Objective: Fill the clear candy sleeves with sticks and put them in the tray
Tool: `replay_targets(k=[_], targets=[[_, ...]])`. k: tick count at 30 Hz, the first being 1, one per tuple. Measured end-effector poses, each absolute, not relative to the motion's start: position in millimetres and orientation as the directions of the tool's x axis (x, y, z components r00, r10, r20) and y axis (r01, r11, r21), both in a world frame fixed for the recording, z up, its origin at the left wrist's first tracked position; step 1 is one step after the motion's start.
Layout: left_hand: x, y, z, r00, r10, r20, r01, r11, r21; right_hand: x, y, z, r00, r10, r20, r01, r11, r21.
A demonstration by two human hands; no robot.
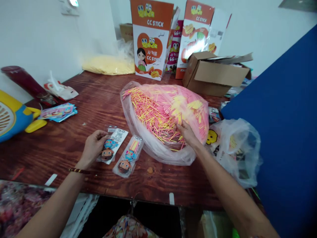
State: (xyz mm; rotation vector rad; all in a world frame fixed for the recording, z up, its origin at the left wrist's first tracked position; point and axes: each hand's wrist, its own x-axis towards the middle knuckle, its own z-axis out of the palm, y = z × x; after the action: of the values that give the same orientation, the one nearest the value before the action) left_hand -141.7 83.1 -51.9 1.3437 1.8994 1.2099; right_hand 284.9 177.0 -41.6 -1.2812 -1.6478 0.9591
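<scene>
The left hand (92,147) is partly closed, fingers bent and fingertips at the upper edge of the flat printed packets (109,150); whether it grips one cannot be told. The right hand (187,133) reaches into the mouth of the large bag (169,158), thumb and fingers nearly together at the sticks (146,110); whether any are gripped cannot be told.

The large bag is thin, translucent plastic, lying open on the tabletop (99,91). It contains thin, straight pink and yellow sticks, loose and crossed at the left, denser beneath the film at the right. Between the packets and this bag lies a clear, elongated packet (128,157) with pink and yellow sticks visible in its upper part.

To the right sits a crumpled translucent bag (250,138). Behind stand an open brown cardboard box (210,79) and tall printed cartons (151,23). At the rear left, a clear bag (106,64) holds pale yellow material. The tabletop is dark reddish-brown with visible wood grain.
</scene>
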Motion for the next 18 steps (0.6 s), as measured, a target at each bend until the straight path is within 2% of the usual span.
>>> replay_targets(k=[2, 4, 8, 14, 16, 18], targets=[[-141, 83, -47, -0.359, 0.931, 0.069, 0.377, 0.077, 0.923, 281, 169, -52, -0.081, 0.988, 0.130, 0.267, 0.147, -0.952], [-138, 83, -40, -0.366, 0.930, 0.043, 0.302, 0.075, 0.950, 278, 164, -62, -0.043, 0.995, 0.090, 0.251, 0.098, -0.963], [-132, 83, -27, -0.384, 0.923, -0.013, 0.180, 0.088, 0.980, 274, 160, -69, -0.027, 0.998, 0.053, 0.313, 0.059, -0.948], [-119, 79, -11, -0.471, 0.880, -0.059, 0.070, 0.104, 0.992, 273, 161, -50, -0.050, 0.995, 0.092, 0.414, 0.104, -0.904], [-115, 78, -7, -0.482, 0.871, -0.093, 0.045, 0.131, 0.990, 269, 165, -43, -0.103, 0.988, 0.115, 0.529, 0.153, -0.835], [-112, 77, -4, -0.486, 0.868, -0.101, 0.037, 0.135, 0.990, 263, 171, -36, -0.213, 0.969, 0.127, 0.697, 0.242, -0.675]])
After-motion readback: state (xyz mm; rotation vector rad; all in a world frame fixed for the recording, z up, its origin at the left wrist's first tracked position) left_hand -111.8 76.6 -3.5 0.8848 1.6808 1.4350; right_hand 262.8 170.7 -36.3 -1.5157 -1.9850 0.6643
